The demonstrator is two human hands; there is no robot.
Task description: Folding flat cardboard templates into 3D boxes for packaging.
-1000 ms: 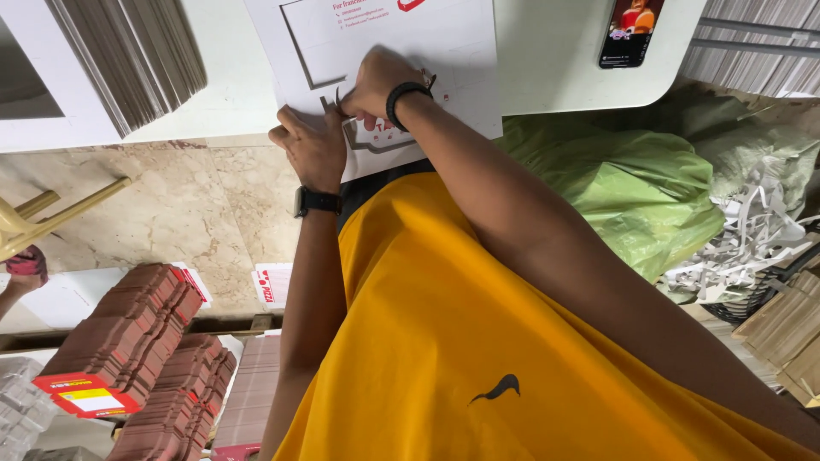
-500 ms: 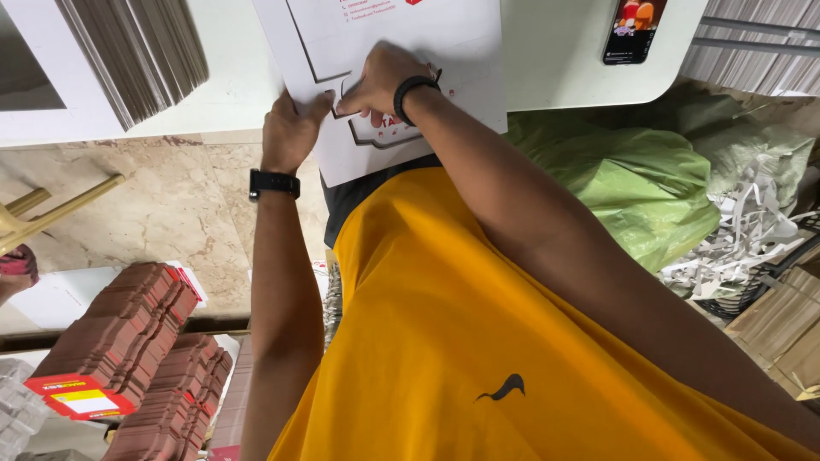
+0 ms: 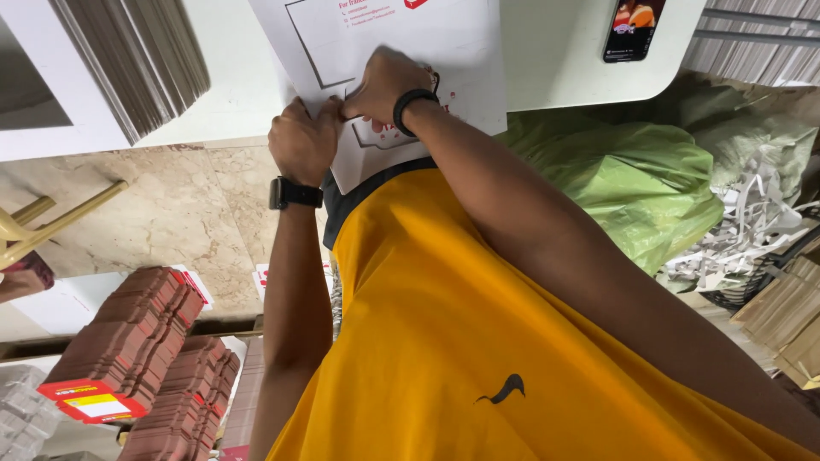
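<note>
Both hands, left hand (image 3: 301,141) and right hand (image 3: 382,85), pinch closed on the near edge of a white die-cut cardboard sheet (image 3: 444,60) lying on the white counter (image 3: 564,60), seemingly mid-fold or tearing a tab; the next move needs a firm grip along the crease. A phone (image 3: 633,28) lies well apart, flattened boxes (image 3: 137,68) stand left, and a green bag (image 3: 632,179) sits below the counter, none obstructing.

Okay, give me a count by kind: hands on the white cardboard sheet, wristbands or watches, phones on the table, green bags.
Hands, left hand and right hand, on the white cardboard sheet: 2
Black wristbands, left, right: 2
Phone: 1
Green bag: 1
Total: 6
</note>
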